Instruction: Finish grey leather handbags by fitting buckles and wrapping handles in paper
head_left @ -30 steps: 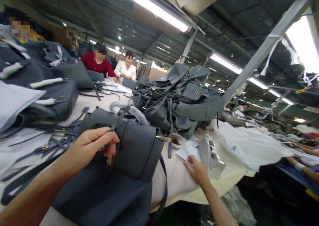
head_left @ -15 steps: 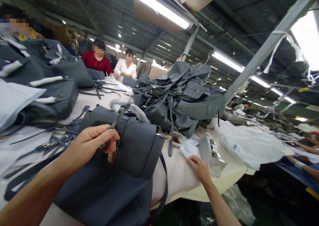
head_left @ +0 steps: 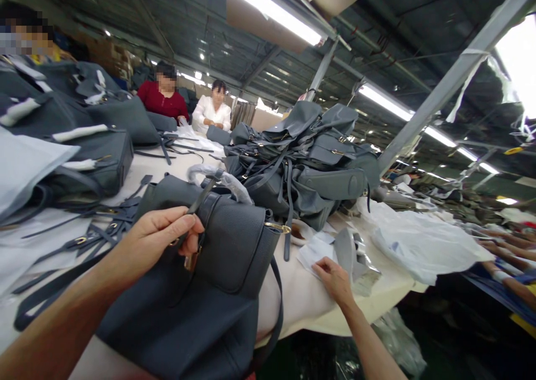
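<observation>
A dark blue-grey backpack (head_left: 228,246) leans upright at the table's near edge, its top handle (head_left: 234,186) wrapped in clear plastic. My left hand (head_left: 176,232) is closed in a pinch on the narrow strap (head_left: 203,195) at the front of its flap. Just below those fingers hangs a small metal clasp (head_left: 191,261). Out to the right, my right hand (head_left: 334,279) has thumb and fingers together at the near edge of a white paper sheet (head_left: 315,253). A roll of tape (head_left: 298,232) lies behind the paper, and a grey roll-like piece (head_left: 347,254) is beside it.
More bags (head_left: 314,162) are heaped behind the backpack, and others (head_left: 100,151) stand at left. Loose straps (head_left: 100,232) lie left of my hand. White plastic sheeting (head_left: 422,240) covers the table's right side. Two people (head_left: 165,98) work across the table; other people's hands (head_left: 502,257) are far right.
The view has shifted very slightly. My left hand keeps its pinch on the strap. The white paper by my right hand has moved a little to the left.
</observation>
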